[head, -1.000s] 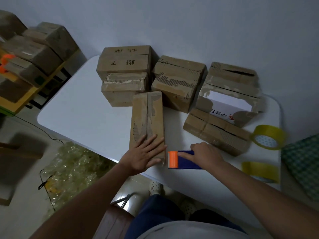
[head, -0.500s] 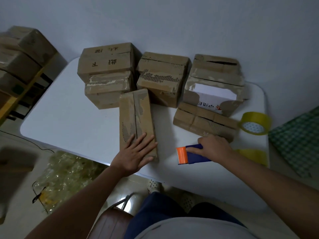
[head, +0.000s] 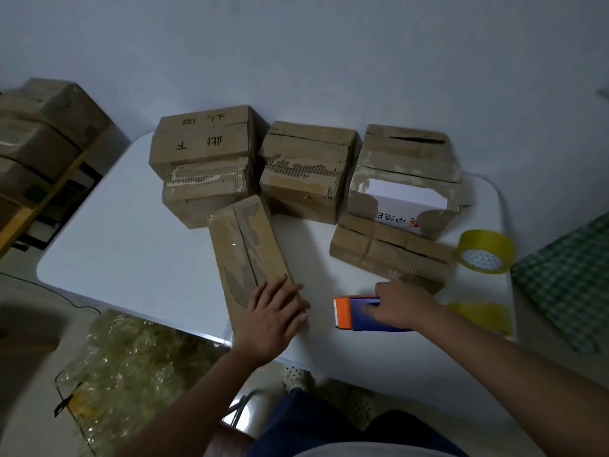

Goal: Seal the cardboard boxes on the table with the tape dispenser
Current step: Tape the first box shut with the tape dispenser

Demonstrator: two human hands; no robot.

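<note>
Dispenser under right hand

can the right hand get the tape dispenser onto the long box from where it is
Probably yes. The right hand grips the dispenser beside the long box, with only bare table between them. The left hand lies flat on the box's near end, leaving its seam beyond uncovered.

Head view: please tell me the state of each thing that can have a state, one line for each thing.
Long box: lying flat, flaps shut, seam along the top.
Left hand: open, flat on the near end of the long box.
Tape dispenser: on the table, gripped by the right hand.
Tape roll: on edge beside the low box.
Low box: top seam gaping.
</note>
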